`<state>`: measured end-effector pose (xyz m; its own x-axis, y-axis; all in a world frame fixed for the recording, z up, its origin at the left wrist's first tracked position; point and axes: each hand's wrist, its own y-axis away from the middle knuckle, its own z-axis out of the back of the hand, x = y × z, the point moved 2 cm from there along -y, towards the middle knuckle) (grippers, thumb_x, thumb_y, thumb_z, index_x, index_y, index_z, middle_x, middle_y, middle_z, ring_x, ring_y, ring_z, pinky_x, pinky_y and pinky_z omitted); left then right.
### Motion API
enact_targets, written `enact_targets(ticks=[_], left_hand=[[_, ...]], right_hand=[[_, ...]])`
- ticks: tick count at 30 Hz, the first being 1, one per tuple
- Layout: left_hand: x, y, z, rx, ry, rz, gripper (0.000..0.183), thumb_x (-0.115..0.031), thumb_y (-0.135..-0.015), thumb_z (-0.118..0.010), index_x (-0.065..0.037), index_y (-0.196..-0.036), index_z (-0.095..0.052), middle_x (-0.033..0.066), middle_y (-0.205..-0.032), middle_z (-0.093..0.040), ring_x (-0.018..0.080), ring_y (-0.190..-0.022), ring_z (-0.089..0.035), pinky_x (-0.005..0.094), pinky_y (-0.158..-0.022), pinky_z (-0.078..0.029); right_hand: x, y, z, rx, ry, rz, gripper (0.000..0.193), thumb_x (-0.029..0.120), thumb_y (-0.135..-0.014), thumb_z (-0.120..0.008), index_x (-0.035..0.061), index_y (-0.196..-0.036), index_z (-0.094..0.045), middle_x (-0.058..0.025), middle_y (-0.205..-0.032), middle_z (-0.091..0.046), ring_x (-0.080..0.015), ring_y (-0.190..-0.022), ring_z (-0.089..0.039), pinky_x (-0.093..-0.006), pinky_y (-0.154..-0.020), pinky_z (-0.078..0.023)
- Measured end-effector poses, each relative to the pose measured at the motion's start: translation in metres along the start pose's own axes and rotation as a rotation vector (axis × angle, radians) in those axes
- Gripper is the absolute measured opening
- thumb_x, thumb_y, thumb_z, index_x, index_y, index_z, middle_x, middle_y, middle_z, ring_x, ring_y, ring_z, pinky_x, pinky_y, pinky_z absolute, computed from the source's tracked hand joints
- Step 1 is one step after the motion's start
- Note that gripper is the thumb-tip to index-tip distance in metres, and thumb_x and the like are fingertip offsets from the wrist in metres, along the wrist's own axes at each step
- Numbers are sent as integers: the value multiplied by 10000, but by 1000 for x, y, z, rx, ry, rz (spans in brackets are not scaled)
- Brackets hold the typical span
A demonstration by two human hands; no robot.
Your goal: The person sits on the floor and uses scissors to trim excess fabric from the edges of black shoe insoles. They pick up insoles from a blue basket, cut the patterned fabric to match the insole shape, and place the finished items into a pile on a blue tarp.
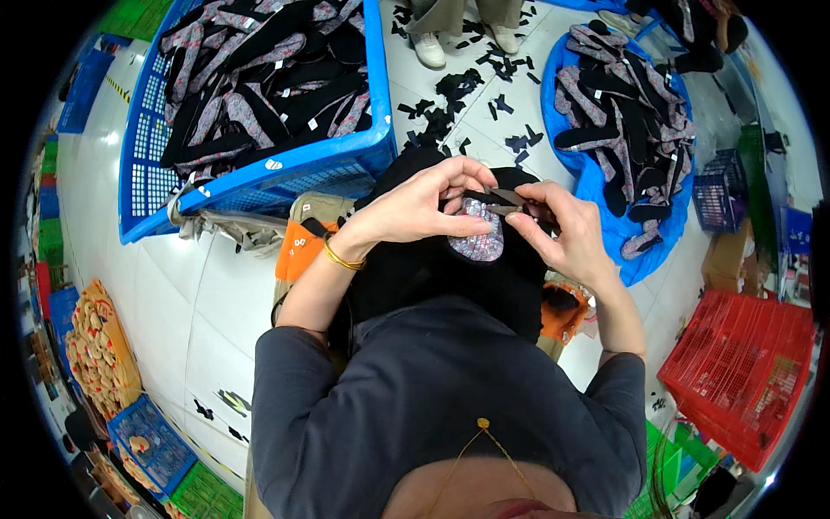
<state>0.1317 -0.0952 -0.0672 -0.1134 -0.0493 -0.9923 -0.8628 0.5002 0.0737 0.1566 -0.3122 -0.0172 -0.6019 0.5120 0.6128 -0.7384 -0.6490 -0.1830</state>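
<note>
Above my lap, my left hand (428, 208) is closed on a small fabric piece, a patterned slipper (481, 240) by its look, grey with reddish specks and black along the top. Its thumb lies across the patterned face, and the fingers curl over the black edge. At the slipper's upper right, my right hand (566, 227) pinches a thin greyish-metal tool (508, 199), perhaps a pair of thread snips. The tool lies against the black edge; its shape is partly hidden by the fingers. Dark cloth covers my lap beneath both hands.
A blue basket (376, 130) heaped with similar slippers stands ahead left. More slippers (618, 121) lie on blue sheeting (562, 182) to the right. Black scraps (458, 86) litter the floor near another person's shoes (428, 50). Red crates (739, 381) stand right.
</note>
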Motion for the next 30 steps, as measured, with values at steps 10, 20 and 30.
enact_targets(ticks=[10,20,30], left_hand=[[5,11,-15,-143,45,-54,608,-111,-768,-802,-35,-1262,-455,7,-1045,-545,43,-808,-451,184,-689,-382],[24,6,11,-76,234,-111,491,-40,-864,-684,-11,-1307,-475,44,-1078,-633,87,-932,-584,242,-859,-481],[36,-5,32,-274,289,-180,161,-63,-873,-688,-21,-1004,-606,36,-943,-665,88,-887,-632,229,-815,-510]], right_hand=[[15,-21,-6,124,154,130,257,277,-848,-702,55,-958,-635,-84,-732,-664,-224,-621,-662,-332,-546,-498],[0,-37,0,218,-91,-200,269,271,-891,-671,16,-943,-605,-111,-726,-637,-203,-626,-619,-307,-584,-469],[-26,-54,2,510,-283,-363,324,317,-954,-605,-8,-948,-602,11,-720,-533,-63,-661,-455,-239,-584,-388]])
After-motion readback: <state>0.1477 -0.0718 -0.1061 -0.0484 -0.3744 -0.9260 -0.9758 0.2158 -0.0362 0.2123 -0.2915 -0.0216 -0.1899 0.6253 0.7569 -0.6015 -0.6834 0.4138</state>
